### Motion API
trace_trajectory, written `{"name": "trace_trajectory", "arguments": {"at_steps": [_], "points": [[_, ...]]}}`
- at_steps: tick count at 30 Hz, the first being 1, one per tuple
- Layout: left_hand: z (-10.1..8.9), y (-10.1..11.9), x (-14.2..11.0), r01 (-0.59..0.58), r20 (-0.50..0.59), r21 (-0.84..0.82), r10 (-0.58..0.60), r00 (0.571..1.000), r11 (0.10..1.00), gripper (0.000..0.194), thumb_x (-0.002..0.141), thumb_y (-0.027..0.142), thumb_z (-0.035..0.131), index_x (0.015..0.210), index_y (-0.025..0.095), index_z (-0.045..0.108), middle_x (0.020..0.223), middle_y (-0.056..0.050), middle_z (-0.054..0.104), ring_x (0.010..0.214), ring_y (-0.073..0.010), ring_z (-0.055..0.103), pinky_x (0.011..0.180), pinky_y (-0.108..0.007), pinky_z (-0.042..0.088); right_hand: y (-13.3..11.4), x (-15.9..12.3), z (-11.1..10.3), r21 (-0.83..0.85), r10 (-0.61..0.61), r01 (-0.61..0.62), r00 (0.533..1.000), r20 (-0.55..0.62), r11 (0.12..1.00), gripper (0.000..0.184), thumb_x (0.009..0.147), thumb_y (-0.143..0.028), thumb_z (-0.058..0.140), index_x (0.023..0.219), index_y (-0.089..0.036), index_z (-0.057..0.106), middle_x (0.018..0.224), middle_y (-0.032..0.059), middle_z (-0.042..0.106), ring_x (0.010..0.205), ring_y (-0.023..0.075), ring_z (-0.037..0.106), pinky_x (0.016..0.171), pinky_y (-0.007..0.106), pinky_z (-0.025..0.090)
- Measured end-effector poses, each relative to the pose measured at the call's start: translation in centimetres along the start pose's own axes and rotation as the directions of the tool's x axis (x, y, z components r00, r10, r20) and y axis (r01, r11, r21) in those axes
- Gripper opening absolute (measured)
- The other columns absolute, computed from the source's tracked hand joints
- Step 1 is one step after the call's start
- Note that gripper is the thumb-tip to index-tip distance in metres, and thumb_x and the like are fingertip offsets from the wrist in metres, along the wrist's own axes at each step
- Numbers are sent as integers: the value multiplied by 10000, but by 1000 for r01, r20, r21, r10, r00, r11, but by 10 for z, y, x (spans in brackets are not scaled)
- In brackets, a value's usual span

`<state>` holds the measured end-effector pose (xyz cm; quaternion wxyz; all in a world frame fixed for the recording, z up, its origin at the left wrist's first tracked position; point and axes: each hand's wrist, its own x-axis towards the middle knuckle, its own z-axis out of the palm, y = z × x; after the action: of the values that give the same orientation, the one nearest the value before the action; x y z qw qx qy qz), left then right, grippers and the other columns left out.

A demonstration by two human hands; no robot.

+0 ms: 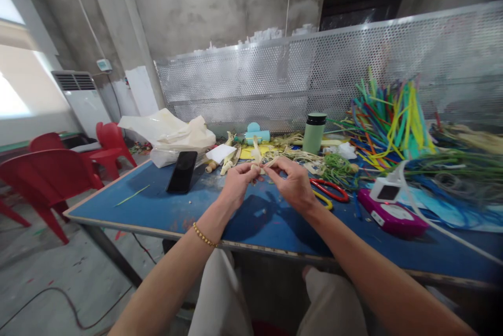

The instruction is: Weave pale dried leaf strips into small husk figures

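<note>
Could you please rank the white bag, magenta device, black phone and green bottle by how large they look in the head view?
1. White bag
2. Magenta device
3. Black phone and green bottle: too alike to rank

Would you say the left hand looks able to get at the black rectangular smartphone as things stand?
Probably yes: blue tabletop lies open between the left hand and the uncovered black smartphone, though that hand pinches a pale fibrous strip.

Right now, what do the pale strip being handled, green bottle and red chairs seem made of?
Pale strip: perhaps dried plant husk, matte and thin.
Green bottle: coated metal or plastic; smooth, evenly coloured.
Red chairs: probably plastic; satin, with smoothly moulded backs.
</note>
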<state>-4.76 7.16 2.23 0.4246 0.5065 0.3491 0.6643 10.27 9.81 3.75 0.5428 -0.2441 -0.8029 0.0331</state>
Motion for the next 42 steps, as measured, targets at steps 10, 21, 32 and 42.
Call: {"name": "trace_trajectory", "arguments": {"at_steps": [10,21,32,42], "points": [[0,1,-2,4,45,-5,-4,999,1000,237,660,354,794,730,130,757,663,-54,676,610,-116,522,611,-261,365,4,3,2,323,365,-386,922,126,864,298,747,-444,684,660,-166,623,577,16,596,517,136,501,495,265,387],[1,0,-2,36,90,-74,-29,996,997,221,631,307,818,736,122,755,692,-57,672,623,-126,565,641,-273,407,10,4,2,210,265,-275,961,75,938,220,775,-373,656,675,-183,612,660,20,631,649,164,570,642,297,459],[1,4,-4,39,120,-81,-29,992,996,234,636,307,811,748,116,735,723,-55,671,605,-118,573,641,-268,414,8,4,3,268,281,-305,952,123,914,230,790,-374,631,680,-198,533,633,5,570,591,150,531,573,287,438],[5,7,-6,-28,104,49,23,994,998,232,619,309,823,721,128,719,640,-15,622,598,-102,502,602,-248,354,8,2,7,239,302,-314,949,88,919,207,781,-334,616,660,-204,509,611,11,585,559,150,543,550,278,428]]}}
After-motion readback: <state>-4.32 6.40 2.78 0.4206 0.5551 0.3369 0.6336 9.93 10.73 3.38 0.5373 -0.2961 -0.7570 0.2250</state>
